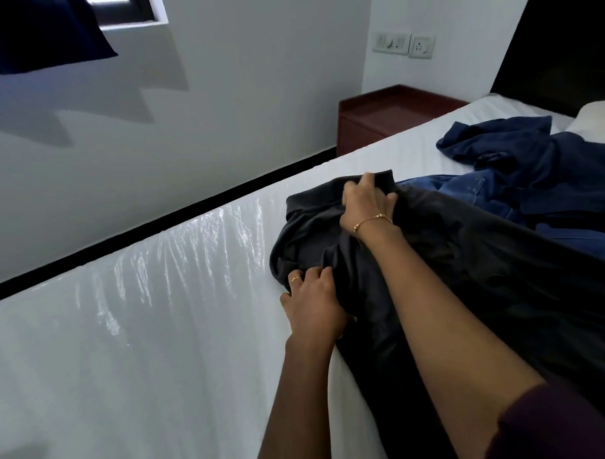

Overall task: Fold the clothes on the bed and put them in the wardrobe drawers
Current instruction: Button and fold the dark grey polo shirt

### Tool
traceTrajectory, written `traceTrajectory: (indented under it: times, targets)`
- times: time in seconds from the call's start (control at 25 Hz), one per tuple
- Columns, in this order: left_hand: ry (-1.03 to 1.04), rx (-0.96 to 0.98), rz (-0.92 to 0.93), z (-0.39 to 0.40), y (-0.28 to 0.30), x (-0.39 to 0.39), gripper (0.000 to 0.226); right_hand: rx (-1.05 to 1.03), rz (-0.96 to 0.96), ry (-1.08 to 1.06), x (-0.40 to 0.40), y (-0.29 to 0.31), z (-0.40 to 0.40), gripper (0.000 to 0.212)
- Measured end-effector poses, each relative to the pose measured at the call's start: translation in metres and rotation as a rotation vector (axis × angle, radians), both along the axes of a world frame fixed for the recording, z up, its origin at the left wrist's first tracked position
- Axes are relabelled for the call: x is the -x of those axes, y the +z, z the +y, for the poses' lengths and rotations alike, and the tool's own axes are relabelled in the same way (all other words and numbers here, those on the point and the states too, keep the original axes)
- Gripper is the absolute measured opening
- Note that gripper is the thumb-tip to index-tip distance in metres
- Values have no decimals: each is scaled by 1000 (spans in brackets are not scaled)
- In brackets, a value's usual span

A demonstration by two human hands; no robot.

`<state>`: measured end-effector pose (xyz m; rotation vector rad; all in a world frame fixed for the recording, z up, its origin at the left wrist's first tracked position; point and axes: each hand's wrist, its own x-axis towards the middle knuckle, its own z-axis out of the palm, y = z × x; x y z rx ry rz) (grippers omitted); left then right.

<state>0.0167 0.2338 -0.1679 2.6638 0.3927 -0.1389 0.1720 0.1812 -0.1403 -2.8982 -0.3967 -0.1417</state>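
Observation:
A dark grey garment lies spread over the white bed, running from the middle toward the lower right. My left hand grips a bunched fold at its near left edge. My right hand, with a gold bracelet at the wrist, pinches the garment's far end, fingers curled into the cloth. Behind it lie a crumpled blue denim piece and a navy garment.
A brown bedside table stands against the wall past the bed's far side. A dark headboard and a white pillow sit at the upper right. A navy curtain hangs at the upper left by a window.

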Motion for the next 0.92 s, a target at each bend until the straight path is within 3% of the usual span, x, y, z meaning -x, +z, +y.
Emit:
traceTrajectory:
  times: [0.12,0.16,0.32,0.52,0.68,0.92]
  targets:
    - [-1,13,18,-1,1,0,77,65,318,100,5,-11,12,45]
    - [4,12,22,-1,1,0,76,101,339,119,7,-16,17,51]
    - [66,-1,-18,0,0,0,59,112,177,242,16,-36,28,55]
    - [188,40,-21,1,1,-3,48,303,210,346,18,-45,41,60]
    - [433,229,-300,14,-5,-9,38,413,249,379,24,-36,59,66]
    - [620,475,-481,32,-3,-6,27,427,331,470,31,-38,82,66]
